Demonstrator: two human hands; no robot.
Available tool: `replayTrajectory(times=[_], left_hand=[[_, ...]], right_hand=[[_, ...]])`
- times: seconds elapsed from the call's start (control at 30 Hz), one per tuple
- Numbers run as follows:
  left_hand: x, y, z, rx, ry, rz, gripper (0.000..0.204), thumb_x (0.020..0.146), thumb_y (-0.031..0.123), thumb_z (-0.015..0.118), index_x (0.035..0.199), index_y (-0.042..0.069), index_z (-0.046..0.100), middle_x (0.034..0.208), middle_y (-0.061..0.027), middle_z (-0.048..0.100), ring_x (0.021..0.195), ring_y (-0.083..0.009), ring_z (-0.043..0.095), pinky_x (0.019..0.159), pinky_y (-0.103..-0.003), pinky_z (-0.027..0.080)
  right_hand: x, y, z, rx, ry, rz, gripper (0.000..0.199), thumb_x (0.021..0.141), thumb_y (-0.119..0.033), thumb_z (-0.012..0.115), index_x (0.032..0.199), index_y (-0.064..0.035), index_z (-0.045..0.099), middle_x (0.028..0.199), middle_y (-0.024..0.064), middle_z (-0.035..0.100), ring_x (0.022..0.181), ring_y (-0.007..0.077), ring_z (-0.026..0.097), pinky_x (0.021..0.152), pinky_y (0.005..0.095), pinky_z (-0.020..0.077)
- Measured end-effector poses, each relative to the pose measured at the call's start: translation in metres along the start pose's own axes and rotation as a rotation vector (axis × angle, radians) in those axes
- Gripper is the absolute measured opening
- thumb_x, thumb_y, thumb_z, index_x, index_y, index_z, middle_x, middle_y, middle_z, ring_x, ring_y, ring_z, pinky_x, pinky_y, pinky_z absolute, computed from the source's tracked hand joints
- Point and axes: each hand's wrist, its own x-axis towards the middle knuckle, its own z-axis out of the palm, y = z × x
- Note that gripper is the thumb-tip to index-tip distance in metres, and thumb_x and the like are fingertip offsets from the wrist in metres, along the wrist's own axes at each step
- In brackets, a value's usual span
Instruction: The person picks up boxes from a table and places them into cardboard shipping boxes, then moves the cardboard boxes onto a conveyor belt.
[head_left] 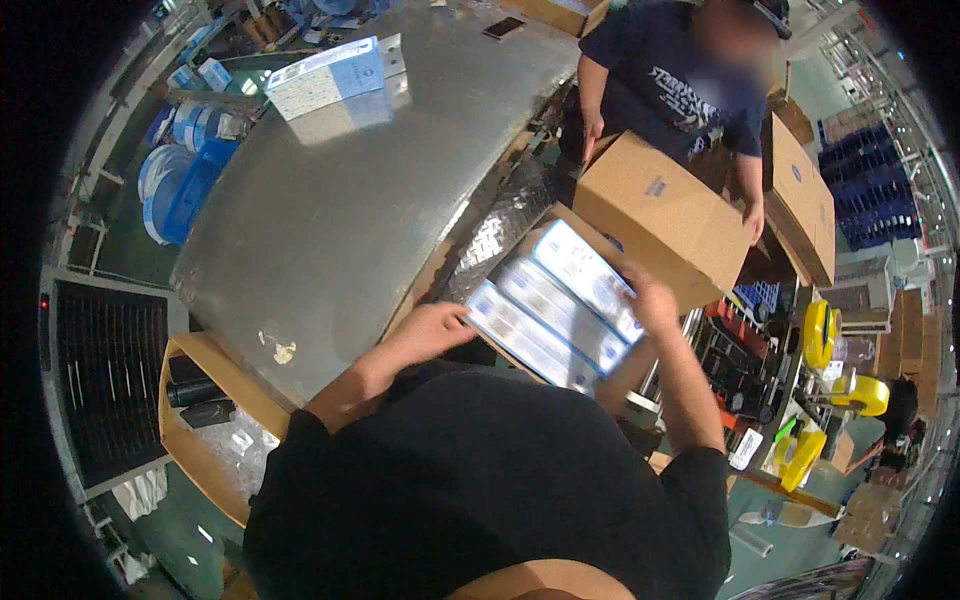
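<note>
Three white-and-blue boxes (545,318) lie side by side in front of me, slightly blurred, in or just above an open brown carton (573,218). At their left corner, my left hand (437,329) is closed on the edge of the nearest box, its fingers partly hidden. My right hand (650,303) grips the boxes' right end, with fingers bent over the edge. How far the boxes sit inside the carton cannot be made out. Just beyond them, a co-worker (680,90) has both hands on a larger closed carton (655,205).
A metal table (330,215) to my left bears a light-blue box (328,78) and a phone (503,28). An open carton with plastic wrap (225,450) stands at the lower left. Yellow tape rolls (820,333) and tools crowd the right-hand rack. Another carton (800,200) stands beside the co-worker.
</note>
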Motion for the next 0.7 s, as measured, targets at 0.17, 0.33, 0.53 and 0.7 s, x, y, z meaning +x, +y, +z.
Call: replayTrajectory(times=[0.17, 0.33, 0.53, 0.7], left_hand=[[0.016, -0.025, 0.002, -0.327, 0.3, 0.013, 0.044, 0.088, 0.02, 0.068, 0.124, 0.0, 0.054, 0.084, 0.0004, 0.061, 0.075, -0.0059, 0.056, 0.065, -0.02, 0.046], [0.05, -0.026, -0.021, 0.003, 0.351, 0.105, 0.077, 0.074, 0.032, 0.079, 0.135, -0.001, 0.043, 0.119, -0.0158, 0.053, 0.109, -0.0223, 0.053, 0.093, -0.031, 0.044], [0.112, -0.008, 0.0, 0.524, -0.33, 0.439, 0.122, 0.056, 0.043, 0.085, 0.145, -0.005, 0.016, 0.148, -0.0306, 0.021, 0.136, -0.0402, 0.029, 0.112, -0.041, 0.026], [0.206, 0.018, 0.03, 0.788, -0.687, 0.136, 0.085, 0.061, 0.032, 0.08, 0.136, 0.011, 0.044, 0.145, -0.0242, 0.032, 0.123, -0.0393, 0.045, 0.096, -0.042, 0.043]], right_hand=[[-0.018, -0.035, 0.091, -0.245, -0.522, -0.032, 0.113, 0.065, -0.052, 0.077, 0.151, -0.028, 0.006, 0.155, 0.0088, 0.019, 0.142, 0.034, 0.018, 0.107, 0.065, 0.0205], [-0.031, -0.013, 0.113, -0.388, 0.031, -0.124, 0.047, 0.089, -0.018, 0.051, 0.136, -0.016, 0.045, 0.142, 0.0124, 0.041, 0.131, 0.0269, 0.041, 0.11, 0.054, 0.0235], [-0.068, -0.017, 0.097, 0.676, 0.09, 0.591, 0.043, 0.09, -0.043, 0.053, 0.108, -0.0039, 0.061, 0.101, 0.0111, 0.066, 0.093, 0.0279, 0.064, 0.083, 0.041, 0.0487], [-0.01, -0.009, 0.097, -0.048, -0.221, 0.197, 0.042, 0.083, -0.023, 0.061, 0.121, -0.008, 0.053, 0.122, 0.0112, 0.055, 0.121, 0.032, 0.046, 0.096, 0.0454, 0.0394]])
